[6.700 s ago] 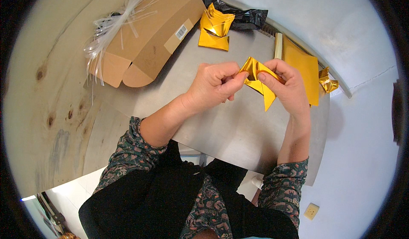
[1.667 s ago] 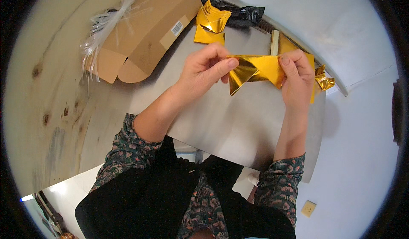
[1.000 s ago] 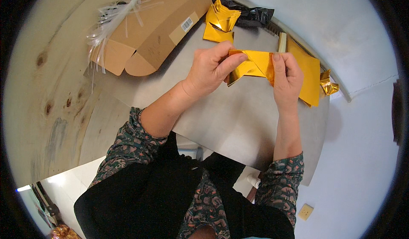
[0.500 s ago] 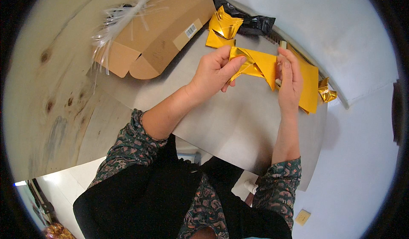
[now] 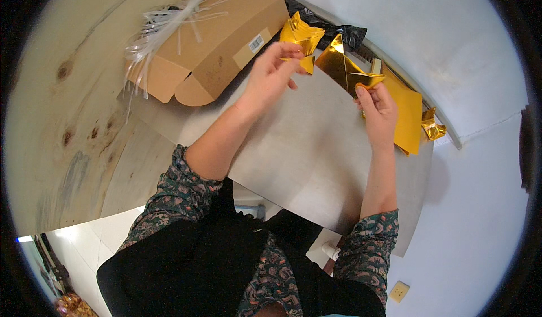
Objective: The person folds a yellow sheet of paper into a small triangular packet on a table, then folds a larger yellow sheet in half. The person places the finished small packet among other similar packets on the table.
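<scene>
Between the fingers of my right hand [image 5: 377, 108] is one end of a folded gold foil paper [image 5: 344, 65], its pointed shiny part reaching up and left above the metal tabletop [image 5: 305, 142]. My left hand [image 5: 275, 71] is apart from that paper, its fingers spread and slightly curled with nothing in them. Just beyond the left fingertips lies a pile of folded gold foil papers [image 5: 302, 33], partly covered by the hand. A stack of flat gold sheets [image 5: 407, 111] lies to the right of my right hand.
A brown cardboard box [image 5: 209, 46] with white plastic strips [image 5: 169, 26] on it stands at the left. Black plastic [image 5: 347, 34] is bunched at the far edge. A small crumpled gold foil piece [image 5: 433, 126] sits at the right edge by the white wall [image 5: 480, 164].
My left hand has let go of the gold foil paper and moved up and left toward the pile. The paper has turned in my right hand, its free end now pointing up and away.
</scene>
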`<state>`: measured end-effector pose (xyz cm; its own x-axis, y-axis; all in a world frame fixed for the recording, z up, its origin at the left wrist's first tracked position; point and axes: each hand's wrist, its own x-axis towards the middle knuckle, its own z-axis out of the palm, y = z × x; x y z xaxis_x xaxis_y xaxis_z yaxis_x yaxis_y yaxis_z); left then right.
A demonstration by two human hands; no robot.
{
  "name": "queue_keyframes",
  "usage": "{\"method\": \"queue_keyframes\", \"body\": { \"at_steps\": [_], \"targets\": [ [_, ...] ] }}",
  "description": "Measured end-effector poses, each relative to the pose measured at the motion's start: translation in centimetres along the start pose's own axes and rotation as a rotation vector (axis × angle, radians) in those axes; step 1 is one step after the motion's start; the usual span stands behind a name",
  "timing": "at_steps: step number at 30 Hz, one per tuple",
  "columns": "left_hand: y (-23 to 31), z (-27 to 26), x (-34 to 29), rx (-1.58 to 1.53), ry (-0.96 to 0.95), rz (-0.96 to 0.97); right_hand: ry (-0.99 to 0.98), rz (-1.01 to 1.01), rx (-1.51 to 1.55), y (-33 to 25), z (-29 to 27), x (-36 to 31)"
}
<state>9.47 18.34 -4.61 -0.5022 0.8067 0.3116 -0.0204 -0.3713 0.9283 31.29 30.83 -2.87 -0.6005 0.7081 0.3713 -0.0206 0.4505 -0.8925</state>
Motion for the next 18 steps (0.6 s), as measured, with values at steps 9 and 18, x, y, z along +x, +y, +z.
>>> {"method": "queue_keyframes", "body": {
  "at_steps": [9, 18],
  "targets": [
    [-4.4, -4.8, 5.9, 0.813, 0.069, -0.27, -0.086, 0.561, 0.227, 3.6, 2.4, 3.3],
    [-5.3, -5.0, 6.6, 0.603, 0.026, -0.412, -0.243, 0.631, -0.069, 7.9, 5.2, 9.5]
  ]
}}
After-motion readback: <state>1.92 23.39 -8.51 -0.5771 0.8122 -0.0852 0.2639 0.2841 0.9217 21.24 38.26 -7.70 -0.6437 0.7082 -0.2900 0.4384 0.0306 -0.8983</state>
